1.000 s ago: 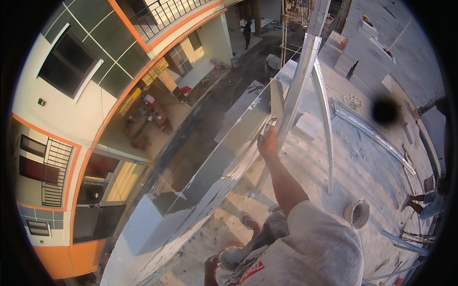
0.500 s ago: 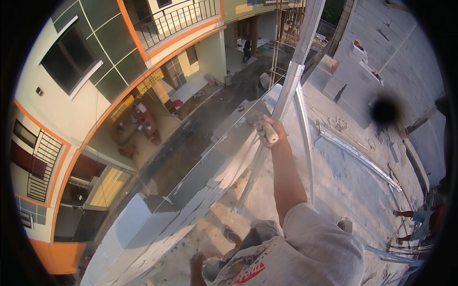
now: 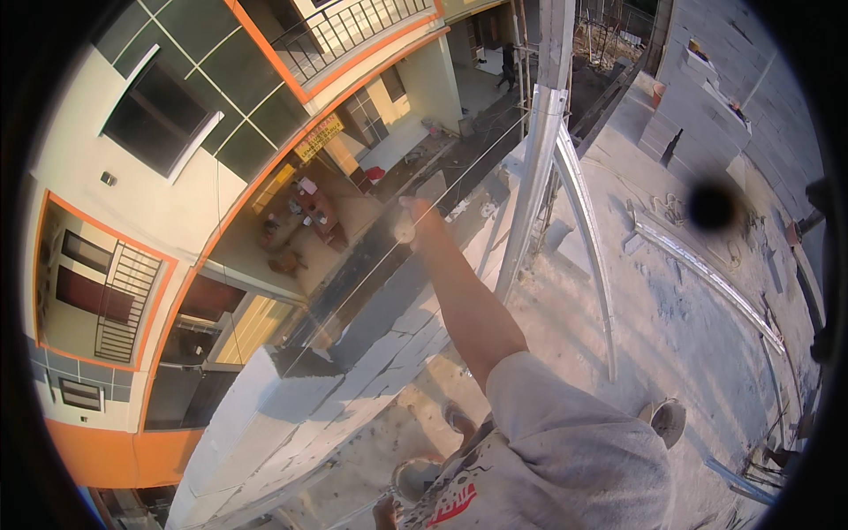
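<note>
**Grey mortar [image 3: 305, 360] on a pale block wall [image 3: 389, 349], trowel [image 3: 405, 231] reached out to the far side**

The right hand [image 3: 415, 212] appears closed round the trowel's light handle, though blur hides the separate fingers; the blade seems to point away from the wrist. Arm nearly straight, it stands out by the wall's outer edge, with the dark lane [image 3: 367, 256] behind it in view. The step in hand looks like trowel work along that outer side; whether the blade touches anything cannot be told. The next move seems to call for a firm grip and a controlled wrist, since the reach is long.

Chief obstacle is the taut string [image 3: 481, 157], which crosses the view right at the hand; contact is unclear. To the hand's right, a metal post [image 3: 536, 168] rises near the wall and limits sideways travel, with a curved metal strip [image 3: 592, 238] beyond it.

Below the hand, nearer the body, runs the wall's jointed inner face. The left hand [image 3: 386, 512] hangs far below, cut by the frame; its grip cannot be told. Well right of and below the right hand sits a bucket [image 3: 667, 422], by the shirt.
</note>
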Motion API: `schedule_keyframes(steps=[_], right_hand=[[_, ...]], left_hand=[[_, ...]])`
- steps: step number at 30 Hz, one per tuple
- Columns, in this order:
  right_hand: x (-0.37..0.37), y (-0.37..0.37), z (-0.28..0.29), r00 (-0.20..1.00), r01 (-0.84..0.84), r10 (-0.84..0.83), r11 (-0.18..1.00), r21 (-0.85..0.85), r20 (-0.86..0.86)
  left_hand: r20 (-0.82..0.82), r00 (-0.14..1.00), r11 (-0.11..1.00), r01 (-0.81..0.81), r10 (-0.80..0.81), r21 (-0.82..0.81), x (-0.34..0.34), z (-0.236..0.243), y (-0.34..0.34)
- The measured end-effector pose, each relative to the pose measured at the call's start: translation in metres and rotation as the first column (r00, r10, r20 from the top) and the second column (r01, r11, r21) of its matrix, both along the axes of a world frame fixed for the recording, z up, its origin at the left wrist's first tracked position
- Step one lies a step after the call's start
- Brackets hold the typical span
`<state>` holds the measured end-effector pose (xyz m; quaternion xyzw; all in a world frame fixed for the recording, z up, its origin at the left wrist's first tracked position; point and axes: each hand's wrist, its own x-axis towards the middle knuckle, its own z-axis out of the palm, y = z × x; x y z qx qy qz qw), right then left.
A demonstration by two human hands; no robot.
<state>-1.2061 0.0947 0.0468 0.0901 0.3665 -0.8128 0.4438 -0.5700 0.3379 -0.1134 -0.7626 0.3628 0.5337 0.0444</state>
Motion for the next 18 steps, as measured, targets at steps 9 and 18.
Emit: schedule_keyframes(steps=[9, 18], right_hand=[[0.05, 0.185, -0.046, 0.343, 0.12, 0.612, 0.724, 0.68, -0.712], [0.015, 0.141, -0.129, 0.417, 0.483, 0.583, 0.508, 0.713, -0.697]], left_hand=[[-0.183, 0.97, 0.981, -0.179, 0.163, -0.073, -0.067, -0.016, 0.055], [-0.045, 0.984, 0.983, -0.177, 0.174, -0.057, -0.043, 0.002, 0.13]])
